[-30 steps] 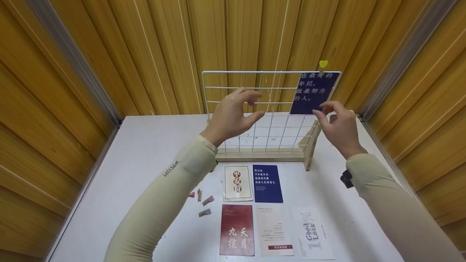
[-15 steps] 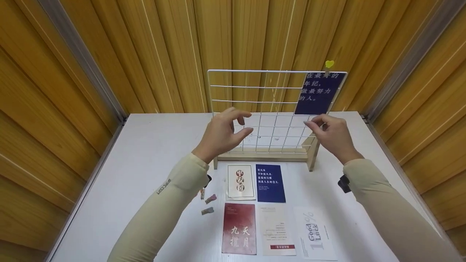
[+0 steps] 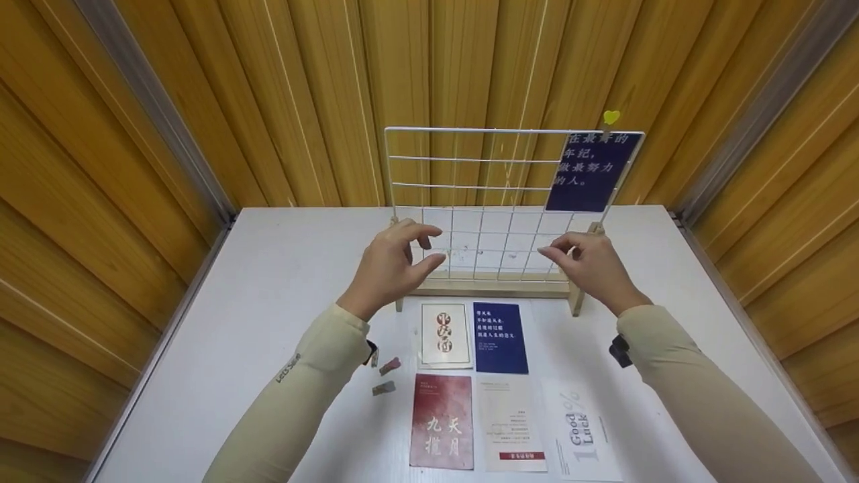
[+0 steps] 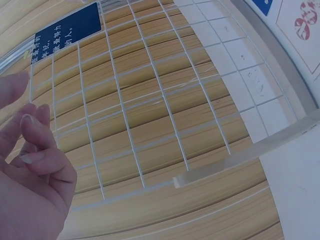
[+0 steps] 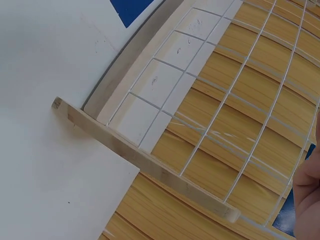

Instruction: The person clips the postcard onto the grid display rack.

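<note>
My left hand (image 3: 389,265) hovers before the left part of a white wire grid panel (image 3: 470,129), thumb and fingers apart, holding nothing. My right hand (image 3: 594,265) is in front of the grid's lower right, fingers bent toward the thumb with nothing visible between them. A dark blue card with white writing (image 3: 582,191) hangs at the grid's upper right corner, under a clip with a yellow heart (image 3: 611,117). In the left wrist view the left fingers (image 4: 50,162) are loosely bent; only an edge of the right hand (image 5: 307,200) shows in the right wrist view.
A wooden stand (image 3: 496,290) holds the grid upright. In front lie a cream card (image 3: 429,335), a blue card (image 3: 501,355), a red card (image 3: 441,402), a beige card (image 3: 513,402) and a white "Good Luck" card (image 3: 590,463). Small clips (image 3: 384,388) lie left of them.
Both hands have come down and back from the grid; the right has left the hanging card's lower edge and moved left. The view has shifted slightly. The card still hangs under its clip.
</note>
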A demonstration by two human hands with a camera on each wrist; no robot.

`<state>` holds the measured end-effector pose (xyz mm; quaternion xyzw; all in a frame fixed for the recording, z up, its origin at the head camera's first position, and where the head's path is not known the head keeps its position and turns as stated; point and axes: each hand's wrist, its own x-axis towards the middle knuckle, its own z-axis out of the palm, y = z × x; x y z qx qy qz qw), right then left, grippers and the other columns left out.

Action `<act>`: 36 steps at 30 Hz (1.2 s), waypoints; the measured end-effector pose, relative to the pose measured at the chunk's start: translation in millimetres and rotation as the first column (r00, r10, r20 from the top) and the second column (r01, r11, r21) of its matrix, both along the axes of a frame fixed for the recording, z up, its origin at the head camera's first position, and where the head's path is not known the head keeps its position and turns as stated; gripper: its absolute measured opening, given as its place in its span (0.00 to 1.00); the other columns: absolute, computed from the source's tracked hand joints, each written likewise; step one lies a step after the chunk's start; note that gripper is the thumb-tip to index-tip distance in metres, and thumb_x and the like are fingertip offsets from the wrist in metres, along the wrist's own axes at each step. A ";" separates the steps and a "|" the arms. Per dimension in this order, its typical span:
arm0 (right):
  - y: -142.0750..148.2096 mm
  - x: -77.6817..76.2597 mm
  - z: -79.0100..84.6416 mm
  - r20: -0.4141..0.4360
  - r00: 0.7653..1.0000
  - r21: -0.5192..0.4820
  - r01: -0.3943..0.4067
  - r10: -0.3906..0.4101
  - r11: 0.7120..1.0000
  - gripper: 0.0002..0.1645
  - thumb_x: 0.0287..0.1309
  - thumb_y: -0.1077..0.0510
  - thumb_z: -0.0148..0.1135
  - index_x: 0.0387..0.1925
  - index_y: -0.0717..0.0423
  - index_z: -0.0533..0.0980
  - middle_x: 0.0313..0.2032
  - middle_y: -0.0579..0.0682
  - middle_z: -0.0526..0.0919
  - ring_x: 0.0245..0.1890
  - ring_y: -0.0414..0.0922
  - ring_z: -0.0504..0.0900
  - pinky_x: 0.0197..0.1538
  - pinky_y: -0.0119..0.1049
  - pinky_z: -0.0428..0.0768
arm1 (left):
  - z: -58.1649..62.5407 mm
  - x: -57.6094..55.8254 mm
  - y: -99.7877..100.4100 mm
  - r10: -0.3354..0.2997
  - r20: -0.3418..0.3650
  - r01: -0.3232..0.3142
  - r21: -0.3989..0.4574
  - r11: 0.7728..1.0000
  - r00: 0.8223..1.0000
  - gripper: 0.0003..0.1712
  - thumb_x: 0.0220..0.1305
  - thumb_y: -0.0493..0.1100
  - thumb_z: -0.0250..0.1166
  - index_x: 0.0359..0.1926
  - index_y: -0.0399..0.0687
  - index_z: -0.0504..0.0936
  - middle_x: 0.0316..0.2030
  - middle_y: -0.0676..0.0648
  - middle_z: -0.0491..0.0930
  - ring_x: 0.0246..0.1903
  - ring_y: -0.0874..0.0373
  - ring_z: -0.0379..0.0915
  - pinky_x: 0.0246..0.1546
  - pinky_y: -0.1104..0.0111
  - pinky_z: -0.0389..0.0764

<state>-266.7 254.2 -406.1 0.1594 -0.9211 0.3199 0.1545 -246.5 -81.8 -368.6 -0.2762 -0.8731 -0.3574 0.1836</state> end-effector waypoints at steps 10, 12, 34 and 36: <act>-11.2 -0.4 -21.2 0.149 0.986 0.001 -0.072 0.071 0.997 0.12 0.62 0.53 0.68 0.40 0.57 0.84 0.33 0.48 0.84 0.33 0.45 0.78 0.36 0.35 0.79 | -24.0 4.8 -10.9 0.032 0.087 -0.036 0.040 0.999 0.996 0.18 0.61 0.45 0.72 0.52 0.49 0.84 0.36 0.54 0.78 0.26 0.62 0.67 0.28 0.68 0.74; -13.6 -0.6 -26.0 0.141 0.987 0.014 -0.082 0.079 0.997 0.12 0.61 0.54 0.69 0.41 0.58 0.83 0.36 0.49 0.84 0.36 0.46 0.80 0.41 0.40 0.81 | -28.1 5.9 -12.5 0.035 0.105 -0.040 0.052 0.998 0.994 0.18 0.61 0.45 0.72 0.52 0.49 0.84 0.36 0.53 0.79 0.26 0.61 0.67 0.28 0.68 0.73; -42.9 3.0 -72.7 0.286 0.955 0.182 -0.134 0.078 0.974 0.38 0.55 0.51 0.74 0.64 0.59 0.71 0.54 0.57 0.75 0.53 0.58 0.78 0.52 0.53 0.78 | -66.6 17.7 -30.0 0.087 0.201 -0.097 0.042 0.994 0.976 0.17 0.62 0.43 0.71 0.53 0.50 0.83 0.35 0.56 0.77 0.29 0.55 0.72 0.30 0.67 0.75; -43.6 2.3 -75.9 0.307 0.949 0.202 -0.132 0.065 0.971 0.40 0.54 0.50 0.75 0.65 0.59 0.70 0.54 0.57 0.75 0.52 0.57 0.78 0.52 0.54 0.78 | -70.1 19.1 -31.3 0.092 0.212 -0.103 0.037 0.994 0.973 0.18 0.62 0.43 0.71 0.53 0.50 0.83 0.36 0.56 0.77 0.29 0.55 0.71 0.30 0.67 0.74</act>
